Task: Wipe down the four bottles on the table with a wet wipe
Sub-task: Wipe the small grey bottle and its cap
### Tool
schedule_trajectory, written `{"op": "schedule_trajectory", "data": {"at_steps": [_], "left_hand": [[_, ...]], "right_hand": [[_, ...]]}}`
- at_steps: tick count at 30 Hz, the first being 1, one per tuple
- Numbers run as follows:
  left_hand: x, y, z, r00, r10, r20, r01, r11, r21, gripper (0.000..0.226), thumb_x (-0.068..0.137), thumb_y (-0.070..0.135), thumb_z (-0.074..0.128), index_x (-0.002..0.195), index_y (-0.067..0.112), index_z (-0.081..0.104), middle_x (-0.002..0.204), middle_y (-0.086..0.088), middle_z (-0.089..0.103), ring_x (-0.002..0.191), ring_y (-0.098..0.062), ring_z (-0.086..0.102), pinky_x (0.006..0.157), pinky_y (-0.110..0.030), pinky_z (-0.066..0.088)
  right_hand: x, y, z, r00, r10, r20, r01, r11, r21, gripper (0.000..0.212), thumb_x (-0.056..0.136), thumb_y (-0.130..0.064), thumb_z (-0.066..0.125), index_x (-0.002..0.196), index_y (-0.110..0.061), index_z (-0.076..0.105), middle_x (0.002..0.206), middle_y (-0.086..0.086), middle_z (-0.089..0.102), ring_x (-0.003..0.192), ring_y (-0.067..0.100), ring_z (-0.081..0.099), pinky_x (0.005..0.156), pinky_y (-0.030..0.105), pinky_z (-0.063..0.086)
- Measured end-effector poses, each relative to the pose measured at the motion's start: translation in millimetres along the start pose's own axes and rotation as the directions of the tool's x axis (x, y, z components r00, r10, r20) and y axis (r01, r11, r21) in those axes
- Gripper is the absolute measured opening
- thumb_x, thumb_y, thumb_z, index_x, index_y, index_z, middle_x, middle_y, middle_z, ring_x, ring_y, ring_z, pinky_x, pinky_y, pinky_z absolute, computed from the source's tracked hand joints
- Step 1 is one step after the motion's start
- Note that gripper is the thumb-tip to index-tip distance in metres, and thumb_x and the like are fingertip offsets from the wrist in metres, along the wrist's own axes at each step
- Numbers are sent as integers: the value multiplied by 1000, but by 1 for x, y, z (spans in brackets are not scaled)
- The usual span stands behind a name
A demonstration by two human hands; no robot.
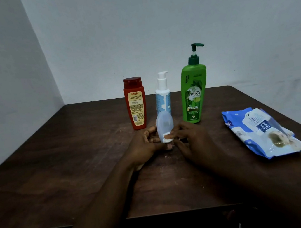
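- My left grip [146, 143] and right grip [190, 139] are both clamped on the small clear bottle [164, 125], mid-surface; I can't make out a wipe.
- The red bottle [135, 104], white pump bottle [162, 96] and green pump bottle [194, 92] stand toward the far edge, probably not yet wiped.
- The wipes pack [262, 131] lies by the right edge.

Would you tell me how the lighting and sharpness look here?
Head view: dim light, faint shadows on the dark table; the green bottle shows legible lettering, the red bottle unreadable fine print; the small translucent bottle looks soft; the wide-angle lens splays the table edges.
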State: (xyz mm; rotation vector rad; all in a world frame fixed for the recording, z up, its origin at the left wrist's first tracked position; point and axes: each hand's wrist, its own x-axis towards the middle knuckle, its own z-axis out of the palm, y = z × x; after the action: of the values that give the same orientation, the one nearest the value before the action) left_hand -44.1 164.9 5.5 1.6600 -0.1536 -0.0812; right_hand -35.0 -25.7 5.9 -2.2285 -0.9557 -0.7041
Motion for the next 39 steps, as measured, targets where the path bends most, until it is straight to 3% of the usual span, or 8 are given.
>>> {"op": "schedule_trajectory", "data": {"at_steps": [3, 8, 11, 17, 21, 26, 33, 39], "left_hand": [[1, 0, -1, 1000, 2, 10, -2, 1000, 14, 73, 73, -8, 79, 137, 16, 54, 118, 0, 73, 108, -13, 70, 95, -37, 56], [2, 0, -1, 1000, 7, 5, -7, 999, 37, 68, 73, -4, 81, 132, 21, 58, 113, 8, 75, 103, -7, 71, 82, -23, 57], [1, 1, 0, 1000, 17, 0, -17, 997, 77, 70, 72, 2, 85, 134, 20, 58, 119, 5, 72, 104, -4, 69, 82, -21, 56], [-4, 4, 3, 1000, 27, -10, -26, 995, 100, 77, 72, 2, 84, 141, 18, 52, 116, 10, 69, 95, 7, 68, 71, -12, 53], [-4, 4, 3, 999, 48, -23, -45, 992, 117, 77, 73, 4, 85, 142, 17, 52, 121, 8, 69, 98, 5, 67, 73, -11, 53], [-4, 3, 5, 997, 69, -30, -64, 990, 124, 64, 75, 2, 82, 133, 16, 59, 118, 5, 72, 101, -1, 69, 76, -14, 54], [-2, 1, 7, 998, 50, -36, -49, 999, 23, 55, 79, -7, 75, 129, 12, 61, 111, -4, 75, 99, -13, 73, 79, -26, 59], [2, -1, 6, 995, 73, -74, -71, 997, 24, 73, 75, -11, 77, 139, 14, 51, 121, 0, 69, 103, -9, 70, 85, -28, 59]], "right_hand": [[7, 0, 2, 999, 5, -39, -5, 1000, 0, 26, 84, -5, 75, 109, -11, 77, 99, 3, 68, 88, 11, 63, 78, 26, 55], [28, -2, 6, 992, 22, -122, -27, 999, -40, 21, 85, -5, 75, 106, -7, 77, 95, 7, 67, 84, 10, 58, 75, 20, 44], [42, -5, 5, 990, 18, -137, -29, 997, -74, 17, 87, -6, 72, 104, -5, 75, 93, 10, 66, 82, 7, 51, 75, 16, 36], [69, -7, 1, 982, 43, -183, -59, 995, -81, 13, 87, -7, 71, 99, -4, 76, 91, 13, 67, 81, 14, 56, 73, 10, 27], [65, -7, 7, 996, 6, -92, -22, 984, -174, 16, 91, -9, 66, 103, -2, 74, 98, 14, 64, 87, 26, 62, 77, 19, 35], [45, -12, 5, 997, -64, 47, 72, 977, -203, 25, 87, -6, 71, 112, -5, 73, 106, 12, 59, 90, 26, 63, 78, 37, 55], [29, -12, 5, 991, -59, 116, 84, 970, -229, 27, 83, -8, 74, 110, -5, 72, 108, 11, 59, 92, 28, 61, 76, 44, 58], [13, -11, 2, 979, -86, 187, 122, 974, -191, 29, 90, -19, 49, 101, -5, 71, 107, 9, 59, 84, 26, 58, 70, 44, 53]]}}
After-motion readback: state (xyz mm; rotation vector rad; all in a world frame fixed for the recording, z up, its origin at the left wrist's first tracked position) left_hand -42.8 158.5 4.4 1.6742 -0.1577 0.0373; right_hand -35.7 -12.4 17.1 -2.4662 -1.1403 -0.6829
